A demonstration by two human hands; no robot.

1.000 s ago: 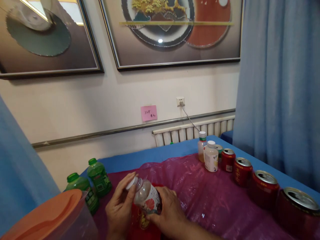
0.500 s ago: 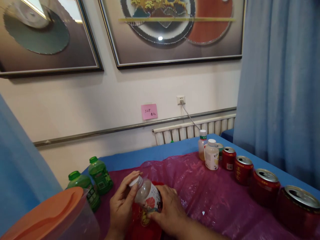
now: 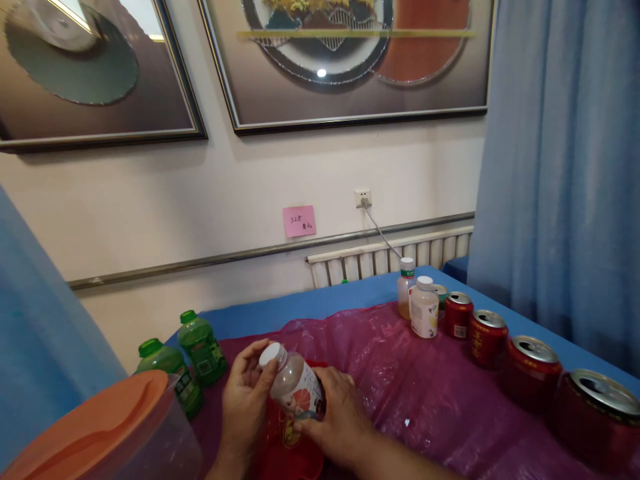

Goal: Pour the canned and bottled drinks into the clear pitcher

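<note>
Tilted to the left, a clear plastic bottle (image 3: 295, 387) with a white label and red fruit print is held up in front of me. My right hand (image 3: 345, 413) wraps round its lower body, thumb underneath. Around the white cap (image 3: 273, 357) curl the fingers of my left hand (image 3: 247, 390), the thumb pressed to the cap's near side. The cap sits on the bottle's neck. Below both hands lies a shiny red item (image 3: 287, 450) with a gold print, partly covered by them; its kind I cannot make out.
At the left stand two green bottles (image 3: 201, 350) behind a clear pitcher (image 3: 170, 433) with an orange lid. On the right, several red cans (image 3: 487, 340) form a row beside two white-capped bottles (image 3: 424, 310). Purple plastic sheeting (image 3: 415, 393) covers much of the blue table (image 3: 300, 307).
My left hand's fingers have shifted on the cap, so more of its white top shows. The bottle has stayed nearly in place in my right hand.
</note>
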